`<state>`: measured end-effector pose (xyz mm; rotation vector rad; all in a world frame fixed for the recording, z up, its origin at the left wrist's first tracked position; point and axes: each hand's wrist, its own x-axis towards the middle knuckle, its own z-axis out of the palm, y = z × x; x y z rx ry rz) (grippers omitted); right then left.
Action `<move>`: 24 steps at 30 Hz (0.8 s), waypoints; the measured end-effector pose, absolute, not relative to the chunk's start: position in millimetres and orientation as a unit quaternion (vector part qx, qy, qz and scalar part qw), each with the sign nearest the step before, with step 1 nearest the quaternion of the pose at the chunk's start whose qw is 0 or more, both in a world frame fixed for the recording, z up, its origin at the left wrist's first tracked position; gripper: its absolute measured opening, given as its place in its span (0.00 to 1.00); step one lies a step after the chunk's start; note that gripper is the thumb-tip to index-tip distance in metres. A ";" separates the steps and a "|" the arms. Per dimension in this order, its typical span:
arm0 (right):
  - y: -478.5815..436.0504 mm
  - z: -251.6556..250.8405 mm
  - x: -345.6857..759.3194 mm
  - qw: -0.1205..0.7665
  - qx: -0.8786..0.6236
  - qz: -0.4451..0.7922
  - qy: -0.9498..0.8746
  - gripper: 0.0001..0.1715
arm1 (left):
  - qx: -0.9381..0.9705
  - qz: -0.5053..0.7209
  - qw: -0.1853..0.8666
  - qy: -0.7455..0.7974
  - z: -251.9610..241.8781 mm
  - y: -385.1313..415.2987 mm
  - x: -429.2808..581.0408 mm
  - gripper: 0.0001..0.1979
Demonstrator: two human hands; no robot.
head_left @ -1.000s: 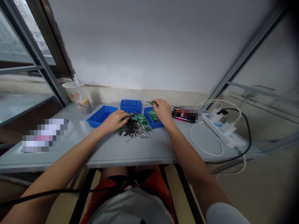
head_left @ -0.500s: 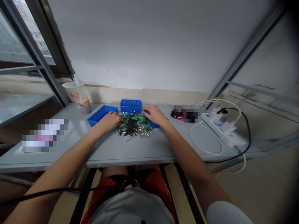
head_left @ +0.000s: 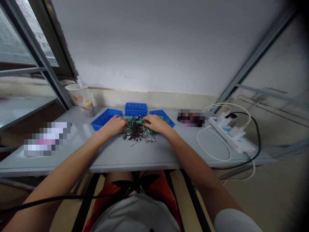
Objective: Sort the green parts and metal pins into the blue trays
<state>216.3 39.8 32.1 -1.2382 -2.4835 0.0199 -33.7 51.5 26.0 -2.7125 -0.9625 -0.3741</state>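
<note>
A heap of thin metal pins or rods, dark and silvery, lies mid-table. Green pieces, too small to identify, lie mixed along its back and sides. At the heap's left edge my left hand rests with fingers bent and closed, its tips among the green pieces. My right hand reaches over the heap's right side, fingers curled together at its upper part. What either hand holds is hidden. Around the heap stand a left blue bin, a back blue bin and a right blue bin, partly behind my right hand.
A lidded drink cup with a straw stands at the back left. A blurred-out flat item lies at the left, and a blurred dark item right of the bins. A white power strip with plugs and cables occupies the right end.
My right hand has moved left, from beside the right blue bin to the upper part of the heap, uncovering more of that bin. My left hand stays nearly in place.
</note>
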 end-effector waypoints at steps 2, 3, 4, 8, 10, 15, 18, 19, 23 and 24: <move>39.3 35.5 215.5 0.183 -0.439 0.010 -0.879 0.12 | -0.922 -0.146 0.107 -0.343 32.1 48.8 -31.9 0.08; 38.0 38.1 214.5 0.185 -0.436 0.008 -0.880 0.12 | -0.917 -0.156 0.096 -0.354 36.7 47.0 -31.5 0.07; 35.5 41.0 213.1 0.192 -0.431 0.006 -0.882 0.12 | -0.911 -0.166 0.083 -0.368 42.0 44.8 -31.5 0.07; 6.7 47.6 202.0 0.274 -0.384 0.036 -0.881 0.11 | -0.868 -0.252 -0.001 -0.427 61.0 29.5 -38.6 0.06; -17.2 42.0 195.4 0.294 -0.341 0.105 -0.886 0.11 | -0.849 -0.295 -0.066 -0.433 62.3 18.8 -46.0 0.05; -58.7 11.5 183.6 0.251 -0.259 0.211 -0.908 0.13 | -0.794 -0.356 -0.159 -0.466 45.6 0.5 -61.8 0.04; -51.1 -0.9 178.0 0.248 -0.231 0.208 -0.918 0.16 | -0.750 -0.406 -0.186 -0.487 41.6 1.4 -60.3 0.04; -44.8 -3.2 175.9 0.250 -0.225 0.200 -0.920 0.17 | -0.738 -0.423 -0.190 -0.490 43.0 3.0 -58.3 0.04; -25.3 -4.7 169.0 0.255 -0.202 0.166 -0.931 0.17 | -0.687 -0.504 -0.200 -0.484 57.3 6.0 -56.0 0.05; -25.4 -3.6 168.4 0.256 -0.197 0.157 -0.933 0.17 | -0.672 -0.527 -0.213 -0.475 60.1 4.2 -58.4 0.06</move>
